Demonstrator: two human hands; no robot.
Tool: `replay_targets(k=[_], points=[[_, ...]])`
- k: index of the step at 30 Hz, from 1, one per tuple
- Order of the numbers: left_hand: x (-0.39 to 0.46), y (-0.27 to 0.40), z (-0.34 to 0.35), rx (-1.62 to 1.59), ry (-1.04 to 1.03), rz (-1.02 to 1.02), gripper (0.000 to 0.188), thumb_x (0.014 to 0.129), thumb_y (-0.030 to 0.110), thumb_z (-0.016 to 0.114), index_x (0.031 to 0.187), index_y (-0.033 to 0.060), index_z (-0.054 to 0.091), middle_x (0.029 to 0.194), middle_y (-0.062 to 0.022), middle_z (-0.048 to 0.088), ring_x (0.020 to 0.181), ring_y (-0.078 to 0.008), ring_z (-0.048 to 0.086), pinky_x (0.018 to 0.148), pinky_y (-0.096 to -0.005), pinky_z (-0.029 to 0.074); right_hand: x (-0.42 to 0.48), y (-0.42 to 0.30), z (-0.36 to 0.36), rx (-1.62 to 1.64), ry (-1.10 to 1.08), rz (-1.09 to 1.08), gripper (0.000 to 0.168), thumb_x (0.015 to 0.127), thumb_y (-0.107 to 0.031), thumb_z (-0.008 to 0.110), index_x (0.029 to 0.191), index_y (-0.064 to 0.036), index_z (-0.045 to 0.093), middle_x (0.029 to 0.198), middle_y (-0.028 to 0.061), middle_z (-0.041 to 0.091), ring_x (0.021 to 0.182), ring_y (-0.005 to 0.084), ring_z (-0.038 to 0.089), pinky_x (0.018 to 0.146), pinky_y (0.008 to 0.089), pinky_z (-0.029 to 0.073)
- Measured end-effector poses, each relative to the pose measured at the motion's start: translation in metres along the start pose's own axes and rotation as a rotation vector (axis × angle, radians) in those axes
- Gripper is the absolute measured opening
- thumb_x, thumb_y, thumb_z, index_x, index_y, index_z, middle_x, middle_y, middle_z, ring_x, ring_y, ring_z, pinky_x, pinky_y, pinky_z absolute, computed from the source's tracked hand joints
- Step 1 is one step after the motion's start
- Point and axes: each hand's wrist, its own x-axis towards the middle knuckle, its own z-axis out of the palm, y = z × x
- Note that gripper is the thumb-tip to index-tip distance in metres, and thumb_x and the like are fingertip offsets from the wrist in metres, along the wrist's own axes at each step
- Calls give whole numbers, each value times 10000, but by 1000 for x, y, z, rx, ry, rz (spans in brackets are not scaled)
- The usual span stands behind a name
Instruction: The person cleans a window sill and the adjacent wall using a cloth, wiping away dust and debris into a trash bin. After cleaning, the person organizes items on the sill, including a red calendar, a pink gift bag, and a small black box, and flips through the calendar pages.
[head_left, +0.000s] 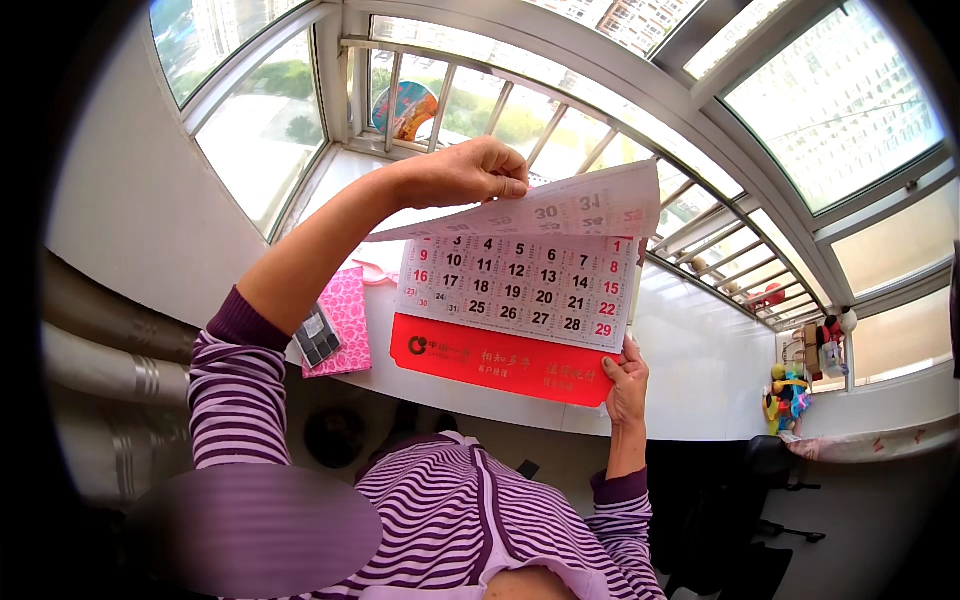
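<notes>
A paper calendar (517, 289) with a red card base (499, 367) is tilted up in front of me above the white ledge. My left hand (480, 174) pinches a lifted calendar page (600, 206) at its raised edge. That page curls over, its printed numbers showing faintly through the back. Below it lies a page with black and red dates, its top rows partly covered. My right hand (628, 382) grips the lower right corner of the red base, thumb on the front. The base bears writing and a logo.
A pink patterned notebook (352, 319) lies left of the calendar, with a dark sectioned case (318, 336) on it. Barred windows (555, 135) rise behind the white ledge (694, 352). A round fan (405, 110) stands at the bars; colourful toys (787, 397) hang at far right.
</notes>
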Motion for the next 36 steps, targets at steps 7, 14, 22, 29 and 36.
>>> replay_targets(k=[7, 14, 22, 29, 36], points=[[33, 56, -26, 1101, 472, 375, 66, 820, 3, 590, 804, -32, 537, 806, -159, 586, 717, -318, 612, 638, -420, 472, -2, -2, 2, 13, 8, 9, 596, 825, 151, 538, 1387, 108, 343, 1299, 189, 534, 1180, 223, 545, 1024, 335, 431], [91, 72, -39, 1480, 591, 541, 113, 764, -56, 606, 874, -70, 584, 956, -178, 604, 781, -320, 682, 668, -370, 582, -7, 3, -6, 4, 44, -30, 597, 820, 147, 560, 1380, 108, 357, 1289, 176, 549, 1176, 217, 551, 1019, 334, 436], [160, 13, -87, 821, 609, 172, 280, 835, 12, 568, 1115, 14, 569, 1212, -200, 544, 1216, -372, 495, 994, -441, 446, -9, 8, 1, 6, 67, -46, 581, 819, 168, 529, 1372, 134, 354, 1310, 189, 531, 1177, 221, 546, 1021, 327, 423], [131, -55, -18, 920, 888, 530, 539, 897, 167, 583, 1378, 83, 354, 1508, -179, 223, 1409, -354, 219, 1072, -533, 301, -6, 7, 0, 24, 55, -32, 579, 826, 160, 534, 1375, 128, 352, 1309, 184, 533, 1181, 220, 544, 1017, 331, 433], [45, -118, 120, 898, 258, 204, 550, 908, 321, 571, 1359, 43, 422, 1478, -169, 329, 1399, -338, 259, 1110, -524, 225, -5, 13, 5, 25, 45, -31, 594, 834, 142, 540, 1393, 98, 344, 1302, 172, 543, 1174, 222, 552, 1025, 347, 436]])
